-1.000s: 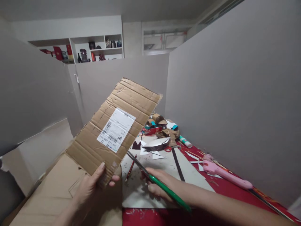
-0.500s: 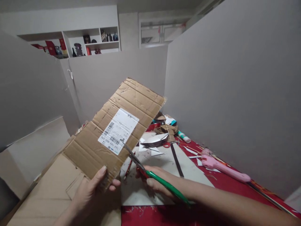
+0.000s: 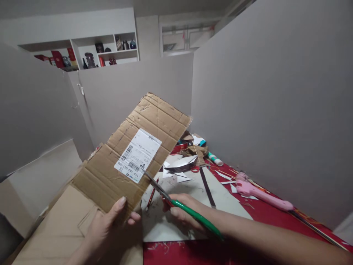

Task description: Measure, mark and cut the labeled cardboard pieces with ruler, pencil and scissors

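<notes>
Up off the table, a long brown cardboard sheet (image 3: 132, 154) slants across the middle of the view, its long axis running from the near left corner up and away to the far right corner, which rises against the grey partition (image 3: 261, 92). A white shipping label (image 3: 138, 155) sits on its upper face, printed text reading upside down from here. The left hand (image 3: 109, 226) grips the near lower corner, thumb on top and fingers curled under the edge. The right hand (image 3: 183, 211) is closed around the green handles of a pair of scissors (image 3: 176, 204), whose blades point up and to the left and meet the sheet's right long edge just under the label; whether the blades are parted I cannot tell. The two hands are apart, with the sheet's corner between them.

Under the raised sheet lies another flat piece of cardboard (image 3: 55, 228), touching the left wrist. To the right, a pale board (image 3: 193, 198) with a dark strip across it rests on the red tabletop (image 3: 261, 217). A red pencil (image 3: 151, 194) lies on the board just beside the scissor blades. Beyond it are white paper offcuts (image 3: 182, 163) and a heap of cardboard scraps (image 3: 195, 147), then a glue stick (image 3: 215, 159). A pink glue gun (image 3: 259, 195) lies along the right partition, well apart from both hands.
</notes>
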### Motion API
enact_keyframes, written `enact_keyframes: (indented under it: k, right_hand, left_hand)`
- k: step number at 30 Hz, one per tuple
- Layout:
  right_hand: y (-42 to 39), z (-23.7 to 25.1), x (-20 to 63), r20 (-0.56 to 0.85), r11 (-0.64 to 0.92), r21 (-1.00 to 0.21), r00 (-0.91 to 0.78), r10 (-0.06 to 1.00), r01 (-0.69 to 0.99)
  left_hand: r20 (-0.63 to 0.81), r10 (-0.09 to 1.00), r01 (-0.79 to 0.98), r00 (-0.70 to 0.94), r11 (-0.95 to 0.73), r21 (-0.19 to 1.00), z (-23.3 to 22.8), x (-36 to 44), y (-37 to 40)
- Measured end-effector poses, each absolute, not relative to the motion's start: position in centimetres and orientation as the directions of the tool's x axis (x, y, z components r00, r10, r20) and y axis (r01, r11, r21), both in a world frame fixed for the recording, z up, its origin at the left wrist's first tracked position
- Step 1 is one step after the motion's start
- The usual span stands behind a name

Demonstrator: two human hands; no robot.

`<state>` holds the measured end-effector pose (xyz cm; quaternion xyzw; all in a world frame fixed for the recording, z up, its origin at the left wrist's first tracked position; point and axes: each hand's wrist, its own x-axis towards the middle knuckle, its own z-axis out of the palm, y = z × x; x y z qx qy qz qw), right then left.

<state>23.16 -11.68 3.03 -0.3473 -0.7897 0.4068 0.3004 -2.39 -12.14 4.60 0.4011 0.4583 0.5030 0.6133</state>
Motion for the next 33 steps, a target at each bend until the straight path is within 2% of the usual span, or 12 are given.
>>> enact_keyframes:
  k: [7,16,22,29,33]
  right_hand:
    - [-11.4,3.1,23.4,0.206,0.454,-0.826,-0.572,0.794,0.333]
    - [-11.5,3.1,23.6,0.217,0.449,-0.841,-0.571,0.792,0.303]
    - [-11.0,2.4,24.0,0.182,0.413,-0.850,-0.553,0.813,0.327]
    - [-10.8,2.6,24.2,0.166,0.376,-0.882,-0.560,0.812,0.284]
    - [-10.9,2.8,24.4,0.152,0.360,-0.884,-0.546,0.824,0.298]
  left_hand:
    - [-0.170,0.980,-0.165,0.105,0.186,0.969,4.0,-2.9,-11.9]
    - [-0.148,0.984,-0.151,0.095,0.161,0.975,4.5,-2.7,-12.0]
    - [-0.210,0.971,-0.151,0.113,0.225,0.963,4.5,-2.8,-12.1]
    - [-0.184,0.977,-0.232,0.109,0.205,0.951,4.8,-2.5,-12.2]
    - [-0.145,0.983,-0.212,0.110,0.165,0.963,4.7,-2.5,-12.0]
